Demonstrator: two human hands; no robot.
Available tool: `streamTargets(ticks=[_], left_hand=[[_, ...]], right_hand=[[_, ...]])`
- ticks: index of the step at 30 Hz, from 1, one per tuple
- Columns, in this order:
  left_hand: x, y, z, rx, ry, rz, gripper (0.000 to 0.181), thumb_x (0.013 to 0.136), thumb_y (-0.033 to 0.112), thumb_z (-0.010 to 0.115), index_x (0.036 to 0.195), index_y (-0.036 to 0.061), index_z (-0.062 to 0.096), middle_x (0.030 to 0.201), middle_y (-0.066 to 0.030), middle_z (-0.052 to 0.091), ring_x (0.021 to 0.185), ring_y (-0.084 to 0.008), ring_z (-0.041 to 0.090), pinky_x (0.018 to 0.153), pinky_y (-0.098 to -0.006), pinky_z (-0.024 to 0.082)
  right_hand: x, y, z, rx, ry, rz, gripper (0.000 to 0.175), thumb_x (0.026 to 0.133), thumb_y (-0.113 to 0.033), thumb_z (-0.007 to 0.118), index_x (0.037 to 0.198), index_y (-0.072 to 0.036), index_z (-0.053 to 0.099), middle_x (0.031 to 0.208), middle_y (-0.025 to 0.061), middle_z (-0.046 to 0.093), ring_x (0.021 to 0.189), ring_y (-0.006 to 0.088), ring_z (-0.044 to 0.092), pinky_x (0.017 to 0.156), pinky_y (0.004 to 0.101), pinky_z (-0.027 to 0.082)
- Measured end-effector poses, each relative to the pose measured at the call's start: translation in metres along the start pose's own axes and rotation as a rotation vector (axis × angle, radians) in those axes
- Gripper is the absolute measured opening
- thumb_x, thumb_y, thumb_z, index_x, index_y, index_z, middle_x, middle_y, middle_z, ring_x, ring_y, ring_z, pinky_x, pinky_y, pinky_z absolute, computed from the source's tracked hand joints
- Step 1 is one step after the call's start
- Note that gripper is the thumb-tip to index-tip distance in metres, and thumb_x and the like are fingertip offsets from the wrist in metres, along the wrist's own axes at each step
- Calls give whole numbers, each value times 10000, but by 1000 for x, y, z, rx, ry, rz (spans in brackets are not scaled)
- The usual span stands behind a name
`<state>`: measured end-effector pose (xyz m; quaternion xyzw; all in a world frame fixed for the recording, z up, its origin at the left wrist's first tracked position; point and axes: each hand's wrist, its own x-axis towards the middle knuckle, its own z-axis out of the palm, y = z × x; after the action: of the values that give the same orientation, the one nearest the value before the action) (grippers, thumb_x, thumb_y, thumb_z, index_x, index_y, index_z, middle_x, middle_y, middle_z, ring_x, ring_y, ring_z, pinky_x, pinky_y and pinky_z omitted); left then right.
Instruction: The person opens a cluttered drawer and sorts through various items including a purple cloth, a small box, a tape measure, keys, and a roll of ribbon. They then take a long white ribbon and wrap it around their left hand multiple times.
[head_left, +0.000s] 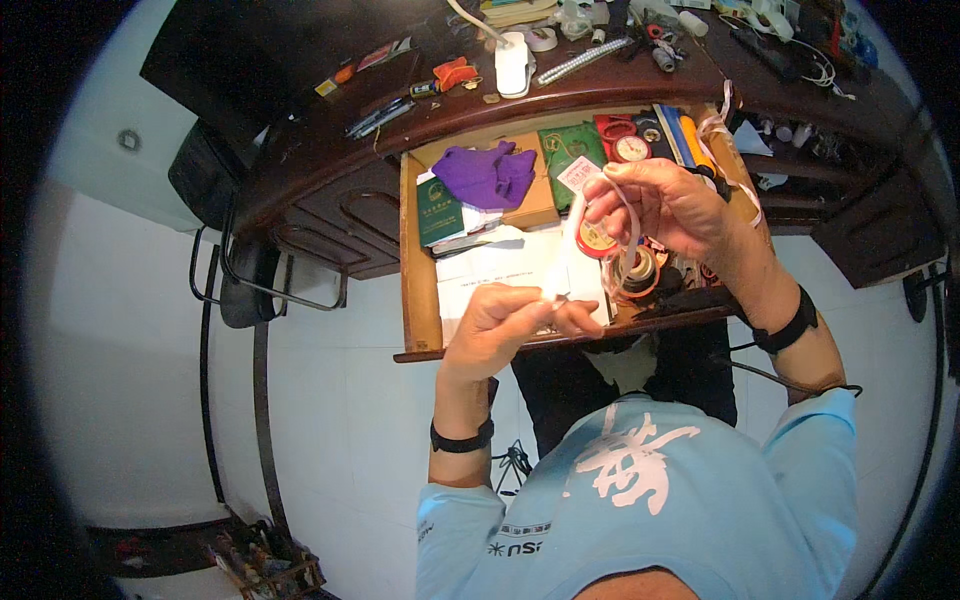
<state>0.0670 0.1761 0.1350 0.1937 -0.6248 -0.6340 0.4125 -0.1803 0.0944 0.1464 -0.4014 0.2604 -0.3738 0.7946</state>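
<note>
A pale ribbon (568, 247) is stretched between my two hands above an open wooden drawer (411, 285). My left hand (499, 322) pinches its lower end near the drawer's front edge. Higher and to the right, my right hand (667, 206) holds the ribbon between thumb and fingers, and a loop hangs from it. By the right fingertips is a small white card (581, 174) with red writing; I cannot tell if it is attached. Beneath the hands lie white papers (487, 270) and a red-rimmed round container (598, 238), partly hidden by the right fingers.
The drawer also holds a purple cloth (491, 176), a green booklet (440, 210), a green pouch (571, 146) and a yellow-handled tool (697, 146). Another pink ribbon (739, 184) drapes over its right side. On the desk (315, 161) stand a white lamp (513, 66) and pens (380, 118).
</note>
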Motion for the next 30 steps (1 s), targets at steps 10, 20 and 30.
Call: streamTargets(ticks=[10, 20, 30], left_hand=[[-15, 21, -9, -515, 76, 53, 409, 919, 211, 437, 705, -56, 660, 732, -302, 668, 625, -402, 694, 785, -646, 533], [-18, 35, 8, -678, 18, 97, 436, 903, 218, 411, 683, -107, 601, 717, -343, 635, 615, -413, 676, 816, -623, 537], [-15, 29, 10, -682, -81, 103, 424, 910, 215, 417, 549, -2, 469, 646, -321, 623, 533, -384, 667, 805, -701, 502]], right_hand=[[11, 16, -19, -686, 255, -215, 239, 903, -108, 636, 1108, 13, 650, 999, 102, 696, 925, 142, 656, 855, 280, 523], [-15, 32, 72, -942, -193, -749, 296, 777, -81, 725, 1046, 20, 655, 959, 174, 680, 914, 312, 671, 813, 377, 527], [-18, 45, 90, -1277, -37, -1112, 206, 743, -101, 696, 911, -10, 619, 864, 134, 648, 837, 273, 646, 783, 381, 489]])
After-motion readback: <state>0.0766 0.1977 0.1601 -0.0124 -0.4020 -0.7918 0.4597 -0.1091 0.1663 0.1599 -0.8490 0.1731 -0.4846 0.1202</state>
